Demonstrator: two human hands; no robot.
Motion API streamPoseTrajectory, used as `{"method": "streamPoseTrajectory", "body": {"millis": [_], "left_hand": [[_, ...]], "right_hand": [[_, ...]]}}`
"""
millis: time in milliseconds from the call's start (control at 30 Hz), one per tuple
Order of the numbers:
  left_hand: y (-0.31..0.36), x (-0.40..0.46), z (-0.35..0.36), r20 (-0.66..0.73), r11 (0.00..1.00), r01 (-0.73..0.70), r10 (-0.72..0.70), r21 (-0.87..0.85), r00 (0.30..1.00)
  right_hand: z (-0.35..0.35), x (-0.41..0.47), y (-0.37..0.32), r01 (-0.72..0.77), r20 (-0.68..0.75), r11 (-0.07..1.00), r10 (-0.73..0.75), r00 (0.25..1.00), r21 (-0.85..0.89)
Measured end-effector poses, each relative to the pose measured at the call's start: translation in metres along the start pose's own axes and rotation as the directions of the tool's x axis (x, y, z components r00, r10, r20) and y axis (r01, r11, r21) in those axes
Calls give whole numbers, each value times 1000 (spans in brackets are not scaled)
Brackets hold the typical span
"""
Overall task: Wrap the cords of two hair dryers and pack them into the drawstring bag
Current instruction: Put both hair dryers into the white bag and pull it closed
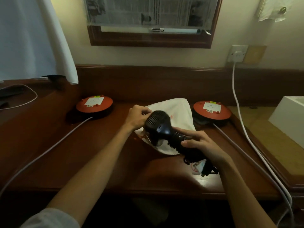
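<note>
A black hair dryer (160,125) is held over a white drawstring bag (177,112) that lies on the wooden desk (98,162). My right hand (199,143) grips the dryer's handle, where the black cord is coiled. Its plug and a white tag (199,167) hang below the hand. My left hand (139,116) pinches the bag's edge beside the dryer's head. The dryer's nozzle end is hidden behind its body. A second dryer is not visible.
Two orange round socket units (94,104) (212,109) sit left and right of the bag, each with a grey cable running toward the desk's front. A white cable (236,99) drops from the wall socket (236,54). A white box (287,119) stands at the right.
</note>
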State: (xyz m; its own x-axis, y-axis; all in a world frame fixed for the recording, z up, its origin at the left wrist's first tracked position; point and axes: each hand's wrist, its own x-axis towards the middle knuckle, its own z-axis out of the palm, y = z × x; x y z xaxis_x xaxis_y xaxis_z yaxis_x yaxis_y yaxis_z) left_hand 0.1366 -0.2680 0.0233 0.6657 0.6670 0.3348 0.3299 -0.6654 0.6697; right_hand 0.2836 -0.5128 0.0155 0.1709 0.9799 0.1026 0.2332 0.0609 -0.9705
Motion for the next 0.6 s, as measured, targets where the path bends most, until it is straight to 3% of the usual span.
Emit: {"method": "streamPoseTrajectory", "body": {"millis": [167,333,500,533,600], "left_hand": [[6,-1,-5,-34,996,-60,58,-71,998],[13,-4,-11,-31,991,-43,39,-126,999],[10,-12,-14,-52,990,-55,49,-127,997],[8,-13,-15,-58,990,-58,51,-128,997],[6,-17,-14,-53,992,-70,65,-108,996]], "right_hand": [[22,16,16,-6,-44,897,-15,999,-442],[34,21,26,-64,-56,801,38,998,-595],[30,12,33,-130,-46,476,185,982,-870],[29,10,38,-140,-58,494,177,982,-858],[28,4,44,-162,-80,638,156,985,-752]]}}
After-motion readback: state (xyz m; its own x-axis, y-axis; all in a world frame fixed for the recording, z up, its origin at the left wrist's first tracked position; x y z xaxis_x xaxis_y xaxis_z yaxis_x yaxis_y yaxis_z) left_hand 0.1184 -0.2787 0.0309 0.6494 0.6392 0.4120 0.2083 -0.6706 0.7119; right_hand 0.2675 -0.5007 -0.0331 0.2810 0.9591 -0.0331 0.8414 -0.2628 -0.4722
